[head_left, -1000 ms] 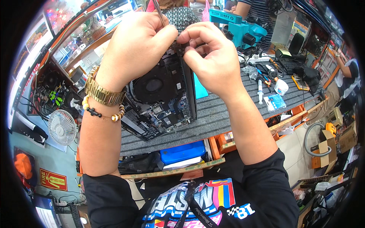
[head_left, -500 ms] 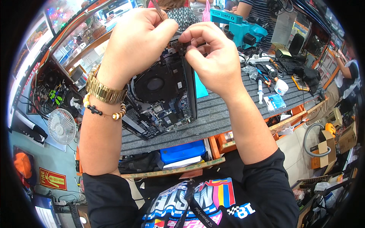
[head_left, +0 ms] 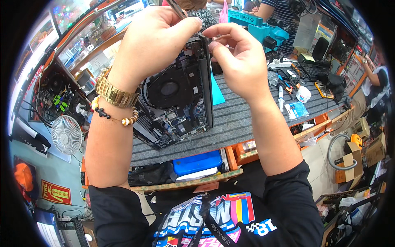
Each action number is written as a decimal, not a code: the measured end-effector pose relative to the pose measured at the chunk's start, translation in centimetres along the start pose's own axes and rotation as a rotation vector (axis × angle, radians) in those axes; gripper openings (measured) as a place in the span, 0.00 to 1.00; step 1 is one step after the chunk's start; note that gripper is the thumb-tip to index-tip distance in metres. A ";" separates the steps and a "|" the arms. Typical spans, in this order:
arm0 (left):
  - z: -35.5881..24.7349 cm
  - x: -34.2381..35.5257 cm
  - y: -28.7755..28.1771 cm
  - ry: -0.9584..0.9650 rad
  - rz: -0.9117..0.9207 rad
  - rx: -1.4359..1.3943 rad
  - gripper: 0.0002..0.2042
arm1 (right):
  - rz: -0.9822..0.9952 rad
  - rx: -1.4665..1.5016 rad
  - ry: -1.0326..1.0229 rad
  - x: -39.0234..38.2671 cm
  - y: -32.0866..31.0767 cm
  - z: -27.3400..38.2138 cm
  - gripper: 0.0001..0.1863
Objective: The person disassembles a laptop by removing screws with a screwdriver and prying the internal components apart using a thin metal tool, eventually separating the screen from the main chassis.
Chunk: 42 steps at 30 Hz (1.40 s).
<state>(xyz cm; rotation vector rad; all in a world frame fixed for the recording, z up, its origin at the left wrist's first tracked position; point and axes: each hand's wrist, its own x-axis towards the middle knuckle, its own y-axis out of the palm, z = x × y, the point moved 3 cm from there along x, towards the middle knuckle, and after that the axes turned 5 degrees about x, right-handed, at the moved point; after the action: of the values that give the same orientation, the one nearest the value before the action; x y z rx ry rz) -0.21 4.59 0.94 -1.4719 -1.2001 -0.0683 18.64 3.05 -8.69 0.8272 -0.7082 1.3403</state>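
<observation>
Wearing a gold-coloured watch (head_left: 117, 91) and a beaded bracelet (head_left: 131, 119) at the wrist, your left hand (head_left: 158, 45) is holding a slim metal tool (head_left: 177, 8) between thumb and fingers. Below it, a laptop (head_left: 181, 128) with bared insides is standing near the front edge of your desk (head_left: 230, 127), its round black fan (head_left: 169, 89) facing you. A blue sheet (head_left: 217, 91) is lying just right of it. Your right hand (head_left: 242, 61) is curling by the laptop's upper right corner, thumb and forefinger narrowly apart; I cannot tell whether it is gripping anything. Toward the desk's right end, a syringe (head_left: 281, 99), a blue packet (head_left: 297, 110) and a white jar (head_left: 303, 94) are sitting close together, and a yellow-framed device (head_left: 324, 89) is lying beyond them.
</observation>
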 end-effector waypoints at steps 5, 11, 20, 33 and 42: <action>0.1 -0.3 0.2 0.046 0.044 -0.017 0.16 | 0.008 0.057 -0.074 0.5 -0.1 0.7 0.11; 0.0 -0.3 0.7 0.123 0.066 -0.288 0.15 | 0.112 -0.185 -0.247 1.5 0.0 2.3 0.08; -1.1 -0.8 -0.4 0.197 0.091 0.030 0.12 | -0.156 -0.004 -0.040 -0.4 -2.6 0.0 0.08; -0.1 -3.1 0.0 0.323 -0.077 0.424 0.13 | 0.230 -1.103 0.825 -15.7 -10.8 -12.4 0.11; 0.5 -2.7 0.1 0.277 -0.014 0.350 0.14 | 0.198 -0.929 0.388 -9.8 -8.4 -7.6 0.10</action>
<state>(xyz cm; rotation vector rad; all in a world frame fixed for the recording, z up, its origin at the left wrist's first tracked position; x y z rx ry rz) -1.68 3.39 -1.04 -1.1072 -0.9426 -0.0655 25.75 3.80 -21.90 -0.2438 -0.9858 1.1112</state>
